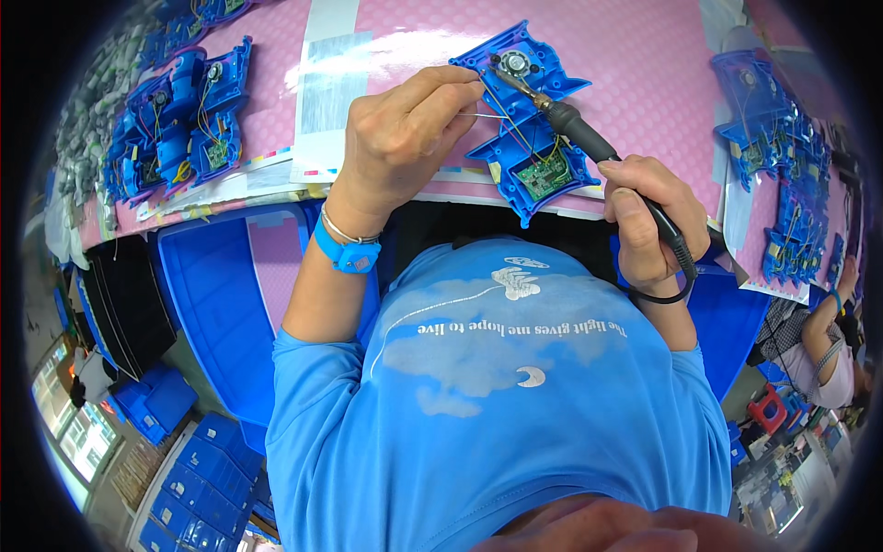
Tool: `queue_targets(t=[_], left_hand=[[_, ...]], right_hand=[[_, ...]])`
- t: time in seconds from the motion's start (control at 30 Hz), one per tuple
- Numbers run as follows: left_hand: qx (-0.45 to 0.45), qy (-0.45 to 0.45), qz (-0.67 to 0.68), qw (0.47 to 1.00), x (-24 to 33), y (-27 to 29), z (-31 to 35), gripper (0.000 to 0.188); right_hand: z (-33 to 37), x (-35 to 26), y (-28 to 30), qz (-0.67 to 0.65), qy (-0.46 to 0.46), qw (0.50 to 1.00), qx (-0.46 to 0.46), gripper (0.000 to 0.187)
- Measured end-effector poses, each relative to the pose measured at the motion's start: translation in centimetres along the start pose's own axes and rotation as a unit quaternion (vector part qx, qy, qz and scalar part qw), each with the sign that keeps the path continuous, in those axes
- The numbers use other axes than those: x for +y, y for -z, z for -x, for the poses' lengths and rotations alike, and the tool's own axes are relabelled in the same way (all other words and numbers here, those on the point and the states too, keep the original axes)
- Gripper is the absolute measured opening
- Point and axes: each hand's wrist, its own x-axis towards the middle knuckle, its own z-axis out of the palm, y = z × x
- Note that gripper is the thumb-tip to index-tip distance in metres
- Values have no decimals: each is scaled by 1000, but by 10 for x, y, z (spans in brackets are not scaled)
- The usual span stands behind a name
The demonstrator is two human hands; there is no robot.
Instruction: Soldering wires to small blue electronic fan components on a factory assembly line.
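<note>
Left hand (400, 129) is pinched around a thin silvery wire (489, 116), and the right hand (651, 216) is wrapped around a black soldering iron (581, 132). Its tip is up by the little round speaker (515, 63) in an opened blue plastic shell (504, 150); can't tell if it's touching. The shell sits at the near edge of the pink table (644, 64), green circuit board (544, 176) in its lower half. More blue shells (175, 138) are bunched off to the left, plus another bunch on the right.
</note>
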Motion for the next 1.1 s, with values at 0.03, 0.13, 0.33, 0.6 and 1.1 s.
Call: queue_targets(t=[0.03, 0.13, 0.33, 0.6, 1.1], left_hand=[[-4, 3, -2, 1000, 0, 0, 0, 19], [-8, 4, -2, 1000, -1, -1, 1, 19], [-16, 11, -6, 1000, -1, 0, 4, 20], [-13, 7, -5, 1000, -2, 0, 5, 21], [-21, 25, 4, 999, -1, 2, 4, 24]], right_hand=[[0, 0, 0, 1, -2, 1000, -1, 17], [0, 2, 0, 8, 19, 999, -24, 24], [-1, 2, -1, 0, 0, 1000, -8, 17], [3, 3, -1, -17, 0, 1000, 9, 18], [7, 3, 3, -23, 23, 999, 4, 22]])
